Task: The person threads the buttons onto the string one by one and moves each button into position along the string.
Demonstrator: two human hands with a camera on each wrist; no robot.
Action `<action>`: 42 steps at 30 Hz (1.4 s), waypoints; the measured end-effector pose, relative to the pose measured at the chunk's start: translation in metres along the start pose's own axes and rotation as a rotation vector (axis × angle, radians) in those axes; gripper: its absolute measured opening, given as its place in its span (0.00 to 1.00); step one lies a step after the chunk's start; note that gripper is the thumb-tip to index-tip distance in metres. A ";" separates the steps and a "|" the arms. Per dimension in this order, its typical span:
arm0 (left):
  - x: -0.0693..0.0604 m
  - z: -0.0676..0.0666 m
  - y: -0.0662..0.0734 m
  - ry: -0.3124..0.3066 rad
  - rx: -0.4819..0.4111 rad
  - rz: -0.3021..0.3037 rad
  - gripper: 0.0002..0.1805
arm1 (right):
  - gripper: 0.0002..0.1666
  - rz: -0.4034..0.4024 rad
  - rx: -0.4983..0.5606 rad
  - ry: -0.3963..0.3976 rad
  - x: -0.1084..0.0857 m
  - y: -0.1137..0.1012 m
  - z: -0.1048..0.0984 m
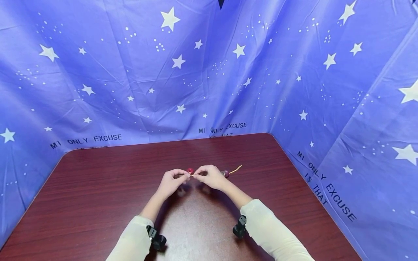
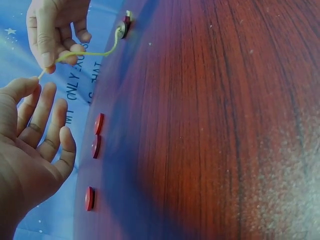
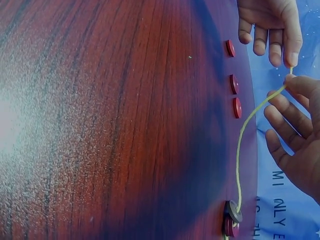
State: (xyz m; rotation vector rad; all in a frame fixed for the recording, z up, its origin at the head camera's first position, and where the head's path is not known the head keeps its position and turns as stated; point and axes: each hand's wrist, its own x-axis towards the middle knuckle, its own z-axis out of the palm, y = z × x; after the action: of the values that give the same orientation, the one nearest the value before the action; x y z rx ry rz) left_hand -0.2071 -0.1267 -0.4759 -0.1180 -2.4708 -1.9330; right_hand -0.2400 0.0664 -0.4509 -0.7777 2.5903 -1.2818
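A yellow string (image 3: 241,145) runs up from the table to both hands. My left hand (image 1: 173,181) pinches its tip between thumb and index finger. Just beside it, my right hand (image 1: 210,177) pinches the same string a short way from that tip, its other fingers loosely bent. At the string's other end lie a grey button (image 3: 233,211) and a dark red button (image 3: 231,227), both apparently threaded on it. Loose on the table are three red buttons, one (image 2: 89,198) apart and two (image 2: 99,123) close together; in the head view the hands hide most of them.
The dark red wooden table (image 1: 98,188) has a rounded far edge. Behind it and to the right hangs a blue curtain (image 1: 209,72) with white stars and printed words. A small black camera (image 1: 240,227) is strapped to each wrist, over light sleeves (image 1: 274,228).
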 end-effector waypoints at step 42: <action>-0.001 -0.047 -0.026 0.120 0.331 -0.006 0.11 | 0.04 0.047 -0.025 0.015 -0.005 0.013 -0.008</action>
State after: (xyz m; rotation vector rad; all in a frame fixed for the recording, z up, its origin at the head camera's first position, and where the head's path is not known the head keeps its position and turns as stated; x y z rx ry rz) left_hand -0.2096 -0.1781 -0.4900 0.0072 -2.6649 -1.4556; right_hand -0.2432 0.0811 -0.4563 -0.7088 2.6248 -1.2496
